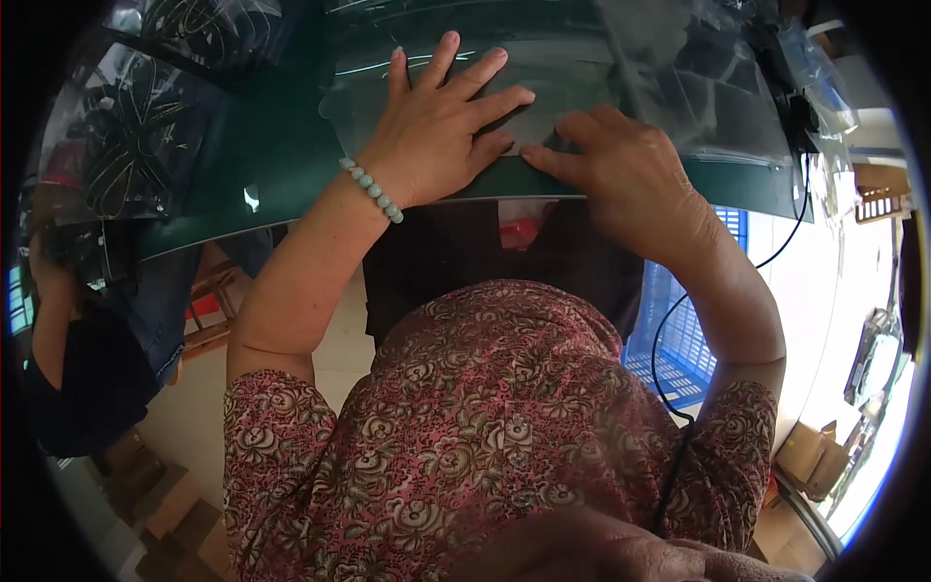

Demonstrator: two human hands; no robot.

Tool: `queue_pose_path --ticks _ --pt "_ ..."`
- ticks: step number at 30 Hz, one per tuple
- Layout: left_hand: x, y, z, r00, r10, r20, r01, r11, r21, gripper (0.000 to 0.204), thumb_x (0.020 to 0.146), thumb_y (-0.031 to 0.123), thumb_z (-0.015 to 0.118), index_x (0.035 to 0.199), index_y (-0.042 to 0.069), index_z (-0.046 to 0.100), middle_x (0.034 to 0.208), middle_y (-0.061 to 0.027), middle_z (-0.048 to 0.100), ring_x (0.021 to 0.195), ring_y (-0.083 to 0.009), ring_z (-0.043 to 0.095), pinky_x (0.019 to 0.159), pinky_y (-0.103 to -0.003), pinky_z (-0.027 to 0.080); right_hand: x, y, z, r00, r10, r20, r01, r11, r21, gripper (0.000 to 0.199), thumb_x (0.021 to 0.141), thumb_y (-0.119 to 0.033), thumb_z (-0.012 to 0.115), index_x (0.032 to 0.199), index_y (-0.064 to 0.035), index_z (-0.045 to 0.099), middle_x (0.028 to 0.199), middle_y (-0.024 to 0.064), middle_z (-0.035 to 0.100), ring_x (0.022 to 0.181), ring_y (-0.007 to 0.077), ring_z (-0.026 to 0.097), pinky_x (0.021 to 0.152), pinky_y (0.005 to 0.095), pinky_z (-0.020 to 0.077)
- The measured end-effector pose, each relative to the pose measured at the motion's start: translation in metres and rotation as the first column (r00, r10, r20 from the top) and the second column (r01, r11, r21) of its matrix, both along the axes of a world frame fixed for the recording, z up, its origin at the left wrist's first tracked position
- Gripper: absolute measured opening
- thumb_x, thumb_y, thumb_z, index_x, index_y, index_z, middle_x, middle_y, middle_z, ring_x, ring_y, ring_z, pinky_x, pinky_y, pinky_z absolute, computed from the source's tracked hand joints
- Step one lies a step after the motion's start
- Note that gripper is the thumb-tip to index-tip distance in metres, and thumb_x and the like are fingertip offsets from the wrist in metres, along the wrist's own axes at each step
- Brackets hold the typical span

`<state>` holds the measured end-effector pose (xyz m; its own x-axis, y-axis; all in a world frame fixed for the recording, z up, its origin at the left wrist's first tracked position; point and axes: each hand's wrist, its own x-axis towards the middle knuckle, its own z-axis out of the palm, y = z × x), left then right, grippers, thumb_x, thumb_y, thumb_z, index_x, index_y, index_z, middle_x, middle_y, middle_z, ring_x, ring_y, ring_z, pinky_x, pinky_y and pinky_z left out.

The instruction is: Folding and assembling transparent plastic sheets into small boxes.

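Observation:
My left hand (432, 131) lies flat with spread fingers on a clear plastic bag (543, 82) on the dark green tabletop (257, 126). A bracelet of pale green beads (371, 187) circles that wrist. Just to its right, my right hand (630, 170) has its fingers curled and its thumb reaching along the bag's near edge. Its fingertips are partly hidden, and it appears to pinch the plastic there. What lies under my palms cannot be made out.
Clear bags with dark corded pieces (141, 145) lie at the far left, beside another person's arm (48, 306). More clear packaging (693, 78) covers the right side of the table. A black cable (790, 228) hangs off the right edge, near a blue plastic crate (679, 335).

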<state>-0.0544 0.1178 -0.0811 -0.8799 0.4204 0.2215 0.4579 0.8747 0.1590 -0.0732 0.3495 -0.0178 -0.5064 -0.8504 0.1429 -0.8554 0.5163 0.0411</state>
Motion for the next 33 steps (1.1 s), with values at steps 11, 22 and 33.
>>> queue_pose_path --ticks 11,22,33 --pt "0.005 0.006 0.008 0.999 -0.016 0.031 0.014 0.998 0.068 0.042 0.093 0.04 0.06 0.134 0.031 0.06 0.152 -0.0053 0.044 0.147 -0.0398 0.026 0.111 -0.073 0.016 -0.143 -0.126 -0.051 0.971 -0.239 -0.028 0.237 0.97 -0.053 0.055 0.096 -0.059 0.046 0.139 -0.0281 0.057 0.152 -0.0002 0.045 0.144 0.0267 0.036 0.114 0.0636 0.027" --pt "0.015 0.008 0.035 0.989 -0.029 0.147 0.018 0.997 0.078 0.041 0.092 0.027 0.062 0.133 0.028 0.059 0.154 -0.0079 0.04 0.143 -0.046 0.028 0.11 -0.073 0.017 -0.171 -0.13 -0.057 0.905 -0.341 0.254 0.356 0.935 -0.012 0.056 0.093 -0.07 0.043 0.142 -0.045 0.05 0.159 -0.0034 0.034 0.15 0.0292 0.024 0.118 0.0658 0.0124" --pt "-0.098 -0.042 0.043 0.961 0.237 0.143 -0.272 0.906 0.323 0.038 0.1 0.018 0.05 0.137 0.011 0.052 0.136 -0.0165 0.058 0.133 -0.0363 0.049 0.108 -0.043 0.04 -0.164 -0.132 -0.042 0.859 -0.33 0.39 0.362 0.932 -0.01 0.059 0.093 -0.06 0.047 0.148 -0.0385 0.045 0.164 0.0071 0.026 0.153 0.0361 0.01 0.118 0.0659 0.0006"
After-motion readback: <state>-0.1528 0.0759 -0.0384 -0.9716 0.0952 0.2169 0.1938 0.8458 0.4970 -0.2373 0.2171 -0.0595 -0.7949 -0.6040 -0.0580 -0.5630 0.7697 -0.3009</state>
